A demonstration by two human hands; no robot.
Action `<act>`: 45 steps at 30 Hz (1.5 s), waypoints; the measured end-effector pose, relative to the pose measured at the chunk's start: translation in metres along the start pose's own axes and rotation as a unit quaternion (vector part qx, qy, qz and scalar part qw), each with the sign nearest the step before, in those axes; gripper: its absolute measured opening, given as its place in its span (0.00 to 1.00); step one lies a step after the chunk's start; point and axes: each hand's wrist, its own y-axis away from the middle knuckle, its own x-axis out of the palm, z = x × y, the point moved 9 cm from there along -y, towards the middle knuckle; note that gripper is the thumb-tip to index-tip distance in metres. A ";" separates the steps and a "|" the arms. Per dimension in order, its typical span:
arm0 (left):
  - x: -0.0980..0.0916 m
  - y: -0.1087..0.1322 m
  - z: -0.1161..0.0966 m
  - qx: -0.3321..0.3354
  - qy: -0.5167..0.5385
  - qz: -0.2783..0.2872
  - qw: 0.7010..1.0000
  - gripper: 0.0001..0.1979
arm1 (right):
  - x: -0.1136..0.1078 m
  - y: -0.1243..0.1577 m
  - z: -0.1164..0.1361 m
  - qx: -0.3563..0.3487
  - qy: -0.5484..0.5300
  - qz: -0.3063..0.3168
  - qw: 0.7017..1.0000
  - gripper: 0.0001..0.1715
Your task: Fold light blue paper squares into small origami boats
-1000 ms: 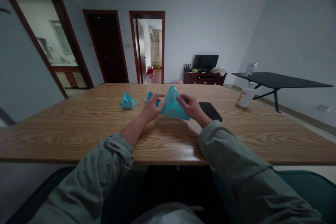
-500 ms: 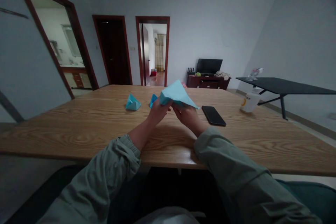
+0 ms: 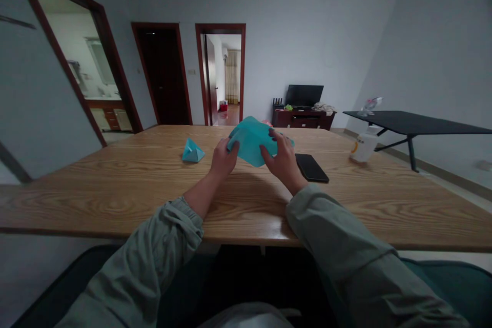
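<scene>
- we have a folded blue paper (image 3: 250,141) up between both hands, just above the wooden table (image 3: 115,210), and it sits in front of us near the middle of the table's width.
- the paper is bulky and angular, with several creased faces; one corner points down toward the table, and we cannot tell whether that corner touches the wood.
- our left hand (image 3: 224,159) stands at the paper's left side. our left fingers (image 3: 231,145) are slightly spread and press against the paper, with the thumb hidden behind it.
- our right hand (image 3: 282,159) stands at the paper's right side. our right fingers (image 3: 272,142) are parted and curve over the paper's face, so the two hands hold it between them with a gap between the palms.
- a small blue paper pyramid (image 3: 192,151) rests on the table to the left of our left hand, well clear of it.
- a black phone (image 3: 311,167) lies flat just beside our right hand, not touching it.
- a white cup (image 3: 362,147) stands farther right, near the table's edge.
</scene>
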 end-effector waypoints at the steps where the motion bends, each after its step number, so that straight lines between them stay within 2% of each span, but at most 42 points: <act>1: -0.001 -0.001 -0.002 0.010 -0.014 -0.003 1.000 0.15 | -0.004 -0.001 -0.004 0.003 0.017 -0.019 1.000 0.30; 4: -0.002 -0.002 -0.006 0.028 -0.041 -0.004 0.999 0.14 | -0.015 -0.003 -0.010 0.012 0.069 -0.058 0.996 0.33; 8: 0.000 -0.002 -0.006 0.047 -0.048 0.001 0.998 0.13 | -0.020 -0.005 -0.014 0.028 0.116 -0.066 0.991 0.35; 10: 0.003 -0.001 -0.008 0.073 -0.039 0.008 0.997 0.13 | -0.017 -0.005 -0.016 0.033 0.125 -0.051 0.990 0.32; 14: 0.005 -0.001 -0.012 0.104 -0.027 0.017 0.994 0.13 | -0.006 -0.005 -0.026 0.038 0.131 0.001 0.991 0.18; 18: -0.002 -0.005 -0.006 0.092 -0.025 0.001 0.995 0.13 | -0.008 -0.006 -0.039 0.055 0.133 -0.002 0.990 0.20; 23: -0.015 -0.013 0.013 0.031 -0.025 -0.020 0.999 0.14 | -0.016 -0.004 -0.066 0.142 0.112 -0.010 0.983 0.21; 26: -0.020 -0.019 0.037 -0.060 0.031 -0.009 0.998 0.18 | -0.019 -0.002 -0.082 0.195 0.100 -0.007 0.976 0.23; 30: -0.030 -0.023 0.063 -0.161 0.134 0.005 0.978 0.21 | -0.021 -0.003 -0.094 0.208 0.082 0.008 0.975 0.24; 34: -0.030 -0.017 0.075 -0.238 0.189 0.081 0.949 0.24 | -0.011 -0.001 -0.102 0.206 0.079 0.068 0.973 0.23; 37: -0.036 -0.011 0.080 -0.266 0.172 0.114 0.942 0.25 | 0.003 0.006 -0.108 0.215 0.085 0.149 0.961 0.22; 39: -0.039 -0.005 0.085 -0.285 0.139 0.148 0.937 0.26 | 0.015 0.016 -0.113 0.237 0.104 0.230 0.938 0.21; 41: -0.039 0.004 0.093 -0.311 0.099 0.207 0.922 0.27 | 0.024 0.029 -0.115 0.255 0.128 0.308 0.908 0.20; 43: -0.039 0.014 0.101 -0.331 0.068 0.266 0.903 0.27 | 0.030 0.042 -0.113 0.257 0.139 0.365 0.884 0.20; 45: -0.042 0.022 0.109 -0.346 0.047 0.303 0.887 0.27 | 0.035 0.054 -0.109 0.254 0.143 0.415 0.862 0.20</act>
